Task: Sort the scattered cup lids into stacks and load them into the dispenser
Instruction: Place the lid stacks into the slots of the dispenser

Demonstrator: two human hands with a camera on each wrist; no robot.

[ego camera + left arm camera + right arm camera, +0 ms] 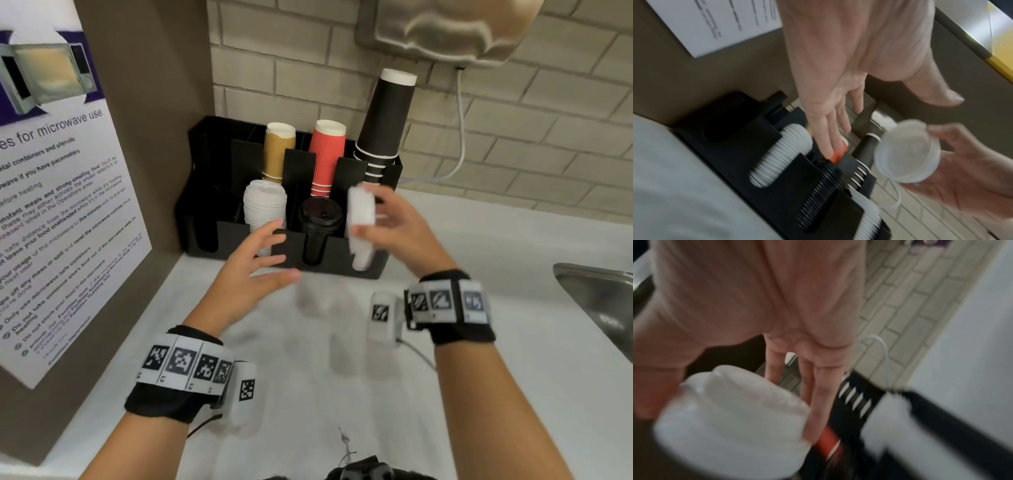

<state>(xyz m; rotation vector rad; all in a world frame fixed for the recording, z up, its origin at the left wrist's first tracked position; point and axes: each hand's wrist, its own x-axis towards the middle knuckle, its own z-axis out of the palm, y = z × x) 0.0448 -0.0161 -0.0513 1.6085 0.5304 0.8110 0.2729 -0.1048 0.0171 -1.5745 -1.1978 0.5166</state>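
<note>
The black dispenser (342,267) stands against the brick wall. Its front slots hold a white lid stack (265,209), a black lid stack (320,219) and another white lid stack (363,257). My right hand (371,219) grips a short stack of white lids (359,207) on edge, above the right front slot. The same held lids (906,151) look translucent in the left wrist view and are blurred in the right wrist view (731,418). My left hand (277,251) is open with fingers spread and holds nothing, just in front of the left and middle slots (830,134).
Upside-down cup stacks stand in the back slots: brown (277,150), red (327,154), black (383,126). A microwave notice (51,205) covers the left side panel. A steel sink (599,301) lies at the right. A metal wall unit (445,31) with a cable hangs above.
</note>
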